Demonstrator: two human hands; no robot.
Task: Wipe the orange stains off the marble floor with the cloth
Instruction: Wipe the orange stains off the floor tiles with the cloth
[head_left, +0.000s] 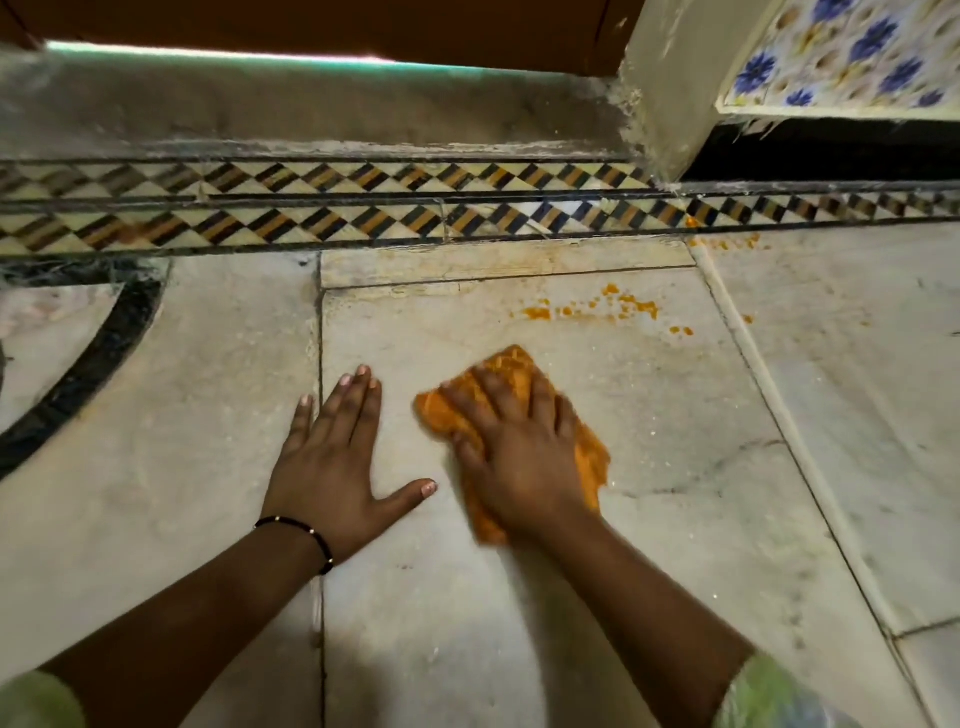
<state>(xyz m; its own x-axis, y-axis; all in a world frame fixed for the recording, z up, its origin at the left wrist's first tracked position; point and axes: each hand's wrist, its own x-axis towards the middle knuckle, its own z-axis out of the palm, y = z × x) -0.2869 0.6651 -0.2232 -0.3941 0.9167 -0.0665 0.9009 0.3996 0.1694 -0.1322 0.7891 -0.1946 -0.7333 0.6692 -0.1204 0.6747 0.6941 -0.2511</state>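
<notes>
My right hand (519, 452) lies flat with spread fingers on an orange cloth (506, 366), pressing it onto the pale marble floor (675, 415). The cloth sticks out beyond the fingertips and at the right of the palm. Just beyond the cloth, a patch of orange stains (592, 307) dots the slab, and more orange specks (724, 240) lie near the patterned border. My left hand (332, 457) rests flat on the floor to the left of the cloth, fingers straight, thumb pointing at the cloth.
A band of black, orange and white diamond tiles (363, 208) runs across the floor ahead, with a grey step (311, 114) behind it. A pillar base (670, 88) and blue-flowered tiles (841, 52) stand at top right. A black curved inlay (93, 364) lies left.
</notes>
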